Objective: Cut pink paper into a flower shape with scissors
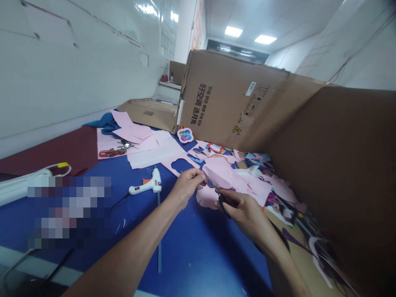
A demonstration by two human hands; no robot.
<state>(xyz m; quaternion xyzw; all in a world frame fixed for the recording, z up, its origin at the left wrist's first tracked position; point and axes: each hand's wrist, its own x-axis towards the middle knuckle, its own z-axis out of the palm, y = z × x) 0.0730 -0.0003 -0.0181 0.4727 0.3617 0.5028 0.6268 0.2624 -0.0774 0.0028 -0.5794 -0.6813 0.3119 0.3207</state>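
My left hand (186, 185) is closed, pinching the near edge of a pink paper piece (220, 172) held above the blue table. My right hand (244, 210) is closed round black-handled scissors (220, 197), whose blades reach into the pink paper. Both hands meet at the middle of the view. Under them lies a heap of pink paper scraps (262, 187) and a pink cut-out (206, 198).
A white hot glue gun (147, 185) lies left of my left hand on the blue table (192, 255). Pink sheets (145, 148), red-handled scissors (113, 152) and a blue cloth (103, 122) lie farther back. Large cardboard boxes (229, 99) wall off the back and right.
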